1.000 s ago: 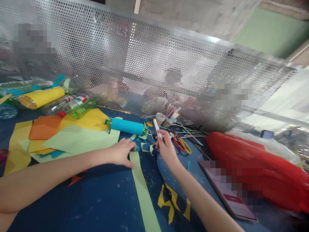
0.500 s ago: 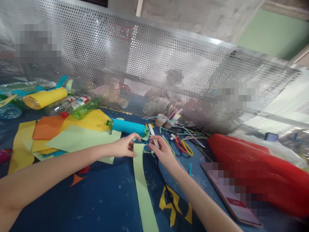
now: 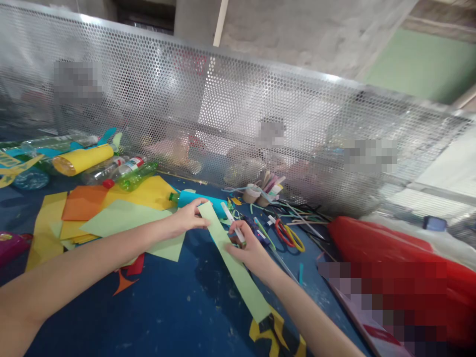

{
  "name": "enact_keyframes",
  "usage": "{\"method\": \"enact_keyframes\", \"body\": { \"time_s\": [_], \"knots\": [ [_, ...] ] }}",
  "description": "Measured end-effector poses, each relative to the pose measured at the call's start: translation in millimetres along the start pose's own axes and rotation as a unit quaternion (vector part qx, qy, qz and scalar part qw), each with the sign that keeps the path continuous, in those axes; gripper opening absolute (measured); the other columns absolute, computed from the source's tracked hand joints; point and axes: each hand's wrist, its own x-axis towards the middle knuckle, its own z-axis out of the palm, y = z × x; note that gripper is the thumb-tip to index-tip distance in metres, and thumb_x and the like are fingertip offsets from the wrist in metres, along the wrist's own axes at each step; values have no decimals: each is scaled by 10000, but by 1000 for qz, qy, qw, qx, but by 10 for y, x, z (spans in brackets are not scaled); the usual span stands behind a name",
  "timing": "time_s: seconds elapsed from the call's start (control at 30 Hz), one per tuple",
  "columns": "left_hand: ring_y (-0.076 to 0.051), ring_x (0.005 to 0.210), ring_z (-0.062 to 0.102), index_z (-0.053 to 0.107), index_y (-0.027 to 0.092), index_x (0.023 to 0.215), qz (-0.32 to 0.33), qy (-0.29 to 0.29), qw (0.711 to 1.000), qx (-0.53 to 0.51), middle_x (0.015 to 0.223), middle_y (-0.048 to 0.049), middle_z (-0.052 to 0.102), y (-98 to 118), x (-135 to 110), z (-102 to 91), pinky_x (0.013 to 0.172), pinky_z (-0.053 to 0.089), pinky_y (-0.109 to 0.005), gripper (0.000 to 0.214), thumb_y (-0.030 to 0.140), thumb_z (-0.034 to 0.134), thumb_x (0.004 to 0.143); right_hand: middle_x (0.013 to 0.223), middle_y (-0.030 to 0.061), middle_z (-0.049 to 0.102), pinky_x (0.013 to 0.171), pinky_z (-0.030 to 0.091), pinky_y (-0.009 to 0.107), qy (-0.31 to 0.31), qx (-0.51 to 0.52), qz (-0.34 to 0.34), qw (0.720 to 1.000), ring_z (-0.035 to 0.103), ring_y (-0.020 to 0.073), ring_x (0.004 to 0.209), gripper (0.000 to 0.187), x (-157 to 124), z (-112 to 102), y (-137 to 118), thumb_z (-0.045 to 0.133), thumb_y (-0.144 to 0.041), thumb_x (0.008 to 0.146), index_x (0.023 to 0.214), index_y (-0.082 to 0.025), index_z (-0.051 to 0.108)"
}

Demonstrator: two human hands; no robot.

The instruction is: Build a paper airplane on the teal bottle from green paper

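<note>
My left hand (image 3: 188, 217) pinches the top end of a long pale green paper strip (image 3: 238, 271). The strip slants down to the right, its lower end over yellow paper cut-outs (image 3: 275, 333). My right hand (image 3: 253, 250) is closed around a slim white pen-like stick (image 3: 227, 212), whose exact kind I cannot make out. Its thumb is at the strip's right edge; whether it presses the paper is unclear. Just behind my hands lies a green bottle wrapped in blue paper (image 3: 186, 199), partly covered by my left fingers and the strip.
Coloured paper sheets (image 3: 122, 218) and plastic bottles (image 3: 139, 177) lie at left. Small cups of sticks (image 3: 252, 192), red and yellow-handled scissors (image 3: 284, 233) and a red bag (image 3: 394, 243) are at right. A perforated metal screen (image 3: 230, 114) stands behind.
The strip has swung from nearly upright to a slant, its lower end now visible on the right. My left hand has moved slightly left and up; my right hand is now beside the strip's edge.
</note>
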Motion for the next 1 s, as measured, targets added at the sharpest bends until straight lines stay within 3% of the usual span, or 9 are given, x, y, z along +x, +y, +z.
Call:
{"method": "enact_keyframes", "body": {
  "time_s": [0.27,0.43,0.5,0.67,0.73,0.87,1.0],
  "knots": [
    [-125,781,605,546,152,902,45,158,983,-84,830,-14,609,209,111,-201,781,512,-281,305,32,588,625,805,-34,480,551,392,210,12,-32,-18,999,435,96,622,267,95,-300,-25,641,-198,628,848,-227,492],
    [-115,767,610,549,192,877,57,163,981,-90,782,12,600,345,119,-340,779,509,-262,295,21,579,639,763,-44,480,563,376,227,149,-27,-31,988,439,104,611,285,196,-532,77,683,-268,610,818,-216,495],
    [-123,758,624,541,211,947,28,123,989,-74,778,17,603,393,69,-331,784,511,-283,360,33,594,639,745,-53,463,562,363,223,215,-14,-39,976,425,98,600,289,220,-590,125,682,-289,624,827,-217,489],
    [-193,787,668,390,292,1256,-37,-79,996,14,816,3,638,459,-123,-180,810,503,-382,681,111,651,654,766,-52,478,574,377,221,331,11,-56,942,436,99,617,286,245,-657,202,650,-281,653,884,-229,490],
    [-209,818,665,456,268,1214,-40,-148,986,60,822,-16,646,458,-183,-104,814,500,-387,590,155,656,670,825,-39,513,618,409,236,351,31,-62,934,478,108,663,315,254,-667,219,639,-269,649,922,-235,485],
    [-231,883,645,659,209,890,-19,-229,959,168,887,-56,674,442,-254,-4,798,500,-352,225,220,667,665,881,-25,553,643,432,254,362,66,-57,928,525,123,705,356,273,-684,231,602,-247,636,963,-245,458],
    [-237,858,639,705,234,914,-27,-302,916,263,919,-59,694,462,-311,23,750,493,-326,238,318,668,695,859,-24,589,583,405,229,352,87,-58,930,516,127,693,350,285,-687,227,577,-221,615,942,-242,455]
  ]
}}
